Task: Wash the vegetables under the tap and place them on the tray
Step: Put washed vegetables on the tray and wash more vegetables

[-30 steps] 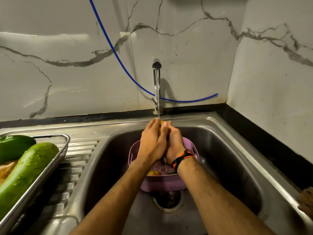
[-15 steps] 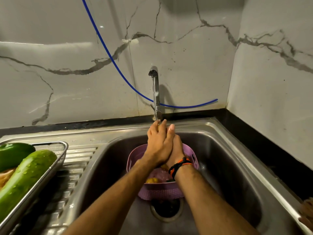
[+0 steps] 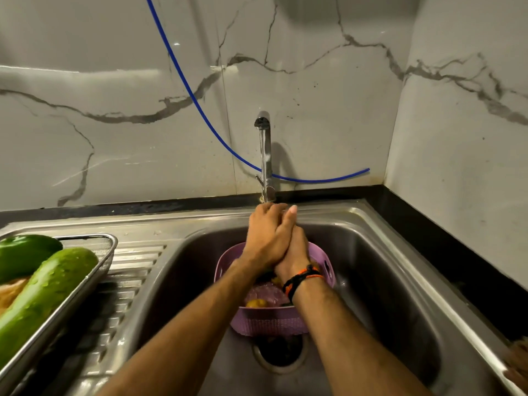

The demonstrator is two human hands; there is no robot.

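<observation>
Left hand [image 3: 267,238] cupped over right hand [image 3: 297,254] under tap [image 3: 265,155] stream, likely rubbing hidden vegetable; grip contents cannot tell. Purple basket [image 3: 268,321] below hands.

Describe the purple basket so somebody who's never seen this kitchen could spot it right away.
Find the steel sink below the marble wall. In its basin, over the drain and under the tap, sits the basket. It is the only purple thing there, woven-looking plastic.

Wet green cucumbers [image 3: 43,292] lengthwise in steel tray [image 3: 94,270] left of sink.
</observation>
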